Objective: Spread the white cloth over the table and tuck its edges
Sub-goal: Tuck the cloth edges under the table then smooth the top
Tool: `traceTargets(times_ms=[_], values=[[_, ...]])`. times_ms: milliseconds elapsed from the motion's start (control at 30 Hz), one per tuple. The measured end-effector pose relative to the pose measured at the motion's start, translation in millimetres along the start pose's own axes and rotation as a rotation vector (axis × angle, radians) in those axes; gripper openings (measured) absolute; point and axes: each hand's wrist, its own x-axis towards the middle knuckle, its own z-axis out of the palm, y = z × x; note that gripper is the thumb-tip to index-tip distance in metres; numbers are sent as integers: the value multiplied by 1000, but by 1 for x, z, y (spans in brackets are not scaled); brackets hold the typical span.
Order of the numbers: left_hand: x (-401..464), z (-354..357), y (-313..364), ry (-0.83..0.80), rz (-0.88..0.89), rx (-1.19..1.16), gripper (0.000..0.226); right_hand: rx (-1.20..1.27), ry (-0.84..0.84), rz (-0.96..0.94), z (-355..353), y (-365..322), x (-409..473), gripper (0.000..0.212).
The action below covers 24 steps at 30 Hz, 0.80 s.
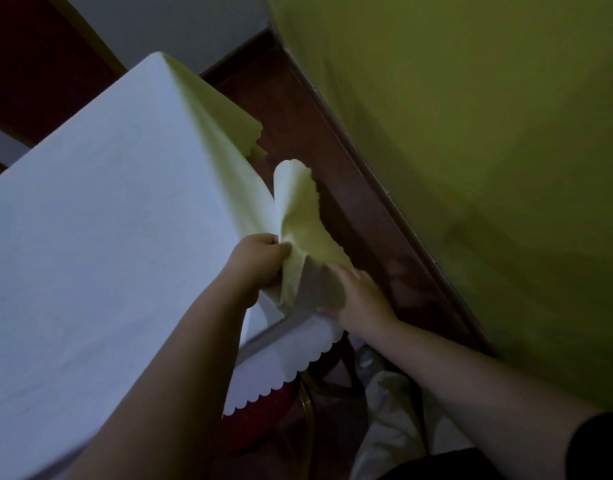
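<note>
The white cloth [100,220] covers the desk top, lying smooth, and hangs over its right edge, where it looks yellowish beside the green wall [471,168]. Its scalloped hem [280,379] hangs off the near right corner. At that corner a fold of cloth is pulled up into a twisted flap. The left hand [260,261] has its grip pinched on the bunched flap. The right hand [360,296], grip spread, lies flat against the hanging cloth just beside it.

The scallop-edged white fabric cloth [90,220] lies on the table, its right corner bunched between the left hand [260,261] and right hand [360,296].
</note>
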Motion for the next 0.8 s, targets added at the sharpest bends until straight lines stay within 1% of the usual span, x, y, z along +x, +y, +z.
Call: traceTargets(times_ms=[33,67,200,333,367,400,467,533,567,600,667,700,767,800], values=[[0,0,-1,-3,-2,-21,17,47,0,8,4,-4,4,75],[2,0,-2,-8,-6,-39,18,83,12,19,7,-8,10,72],[7,0,-8,-19,-1,-114,19,69,86,50,14,-6,34,49],[8,2,-11,4,22,-167,19,55,148,17,8,1,42,12],[8,3,-12,16,33,-182,19,35,145,-2,5,4,41,13],[8,5,-13,35,54,-185,17,4,136,-28,2,6,38,19],[5,10,-17,114,123,-117,13,-98,132,-94,-5,14,28,30],[-6,16,-20,224,243,-44,25,-254,130,-124,-9,23,10,34],[-15,18,-22,260,357,-14,28,-309,127,-125,-10,29,-2,34],[-24,20,-27,280,512,62,30,-345,128,-124,-9,36,-14,34],[-32,20,-45,229,824,372,36,-374,149,-125,-3,50,-41,34],[-33,19,-56,159,908,570,43,-376,164,-134,2,56,-54,34],[-30,15,-75,13,942,956,59,-350,209,-148,13,60,-77,34],[-28,15,-80,-18,959,1095,64,-326,230,-157,17,61,-84,34]])
